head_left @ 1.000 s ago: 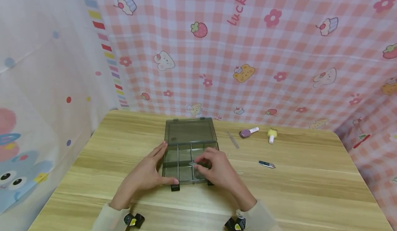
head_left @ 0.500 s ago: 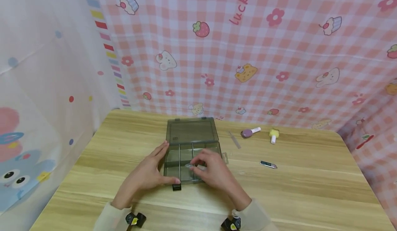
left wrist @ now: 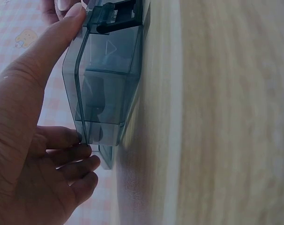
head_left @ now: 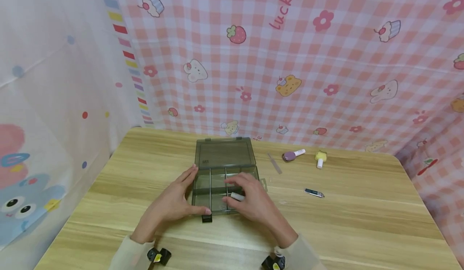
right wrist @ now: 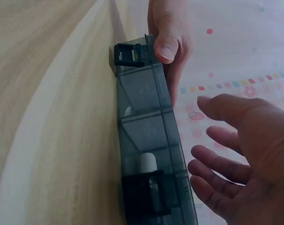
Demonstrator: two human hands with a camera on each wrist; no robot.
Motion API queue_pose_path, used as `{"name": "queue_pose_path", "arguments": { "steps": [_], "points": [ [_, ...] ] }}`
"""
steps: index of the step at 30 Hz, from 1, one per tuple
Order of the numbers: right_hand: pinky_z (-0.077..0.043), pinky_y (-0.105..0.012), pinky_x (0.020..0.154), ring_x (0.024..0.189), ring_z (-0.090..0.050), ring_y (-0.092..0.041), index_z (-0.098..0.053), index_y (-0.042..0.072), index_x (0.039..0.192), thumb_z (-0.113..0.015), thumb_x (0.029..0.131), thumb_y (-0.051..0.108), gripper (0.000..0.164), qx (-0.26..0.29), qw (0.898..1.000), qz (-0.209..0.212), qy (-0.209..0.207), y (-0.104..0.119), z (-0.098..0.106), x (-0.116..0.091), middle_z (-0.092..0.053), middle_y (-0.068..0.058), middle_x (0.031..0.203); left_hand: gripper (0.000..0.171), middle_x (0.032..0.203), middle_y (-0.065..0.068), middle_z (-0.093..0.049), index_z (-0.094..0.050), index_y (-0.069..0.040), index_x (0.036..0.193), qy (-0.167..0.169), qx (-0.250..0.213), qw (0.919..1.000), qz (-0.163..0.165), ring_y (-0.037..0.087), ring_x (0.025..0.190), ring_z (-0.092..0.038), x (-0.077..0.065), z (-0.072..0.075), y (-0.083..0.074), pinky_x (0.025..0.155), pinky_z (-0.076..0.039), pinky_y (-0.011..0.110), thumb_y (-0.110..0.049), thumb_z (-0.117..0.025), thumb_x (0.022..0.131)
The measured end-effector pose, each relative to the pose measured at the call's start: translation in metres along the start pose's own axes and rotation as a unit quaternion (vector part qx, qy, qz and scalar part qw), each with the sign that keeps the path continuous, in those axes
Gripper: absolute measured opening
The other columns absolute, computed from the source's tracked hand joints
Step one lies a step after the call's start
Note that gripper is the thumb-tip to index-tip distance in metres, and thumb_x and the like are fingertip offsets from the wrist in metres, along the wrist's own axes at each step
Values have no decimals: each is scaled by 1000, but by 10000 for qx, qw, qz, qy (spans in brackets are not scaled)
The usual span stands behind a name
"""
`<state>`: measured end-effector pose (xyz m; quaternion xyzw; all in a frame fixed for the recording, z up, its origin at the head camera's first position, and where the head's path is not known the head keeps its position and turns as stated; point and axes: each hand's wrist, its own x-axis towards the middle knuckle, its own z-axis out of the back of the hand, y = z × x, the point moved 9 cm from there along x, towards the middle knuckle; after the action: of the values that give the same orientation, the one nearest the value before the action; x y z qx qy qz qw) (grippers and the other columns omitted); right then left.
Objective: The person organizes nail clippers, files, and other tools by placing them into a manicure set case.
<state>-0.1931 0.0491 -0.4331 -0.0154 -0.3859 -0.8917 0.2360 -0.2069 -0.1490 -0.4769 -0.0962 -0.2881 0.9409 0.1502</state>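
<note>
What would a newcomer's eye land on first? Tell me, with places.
Probably the pink checked cloth, dotted with cartoon figures, hanging behind the table. Next, the open see-through case on the table, the left hand gripping its left side, the right hand over its right part. Then the purple bottle and the yellow bottle at the table's back, right of the case.

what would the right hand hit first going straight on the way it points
Probably the open box, which the right hand's fingers point toward; depth is unclear, so the exact contact spot is uncertain.

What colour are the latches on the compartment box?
Black; both latches show best in the right wrist view.
</note>
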Motion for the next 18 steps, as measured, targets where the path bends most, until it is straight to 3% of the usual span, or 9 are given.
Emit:
{"name": "queue_pose_path", "arguments": {
  "steps": [5,9,18],
  "points": [
    [-48,-56,110,135,-53,-24,-61,24,141,-84,86,37,61,-158,9999,2,9,-2,8,-3,-60,1,144,134,174,3,-14,-19,-13,165,-16,39,10000,20,35,156,-27,0,0,0,118,-40,58,-76,-82,65],
    [-41,-60,116,146,-45,-26,-50,27,152,-85,84,43,78,-307,9995,93,5,-6,14,-6,-48,-1,158,133,174,3,-14,-19,-12,165,-41,61,10000,-6,36,156,-27,0,1,0,118,-40,59,-75,-82,66],
    [-24,-68,123,158,-22,-32,-39,30,158,-84,81,51,92,-439,9990,103,14,-23,25,-14,-26,4,171,134,174,2,-13,-19,-14,165,-34,47,10000,15,36,156,-27,0,0,1,119,-39,59,-77,-82,65]
  ]
}}
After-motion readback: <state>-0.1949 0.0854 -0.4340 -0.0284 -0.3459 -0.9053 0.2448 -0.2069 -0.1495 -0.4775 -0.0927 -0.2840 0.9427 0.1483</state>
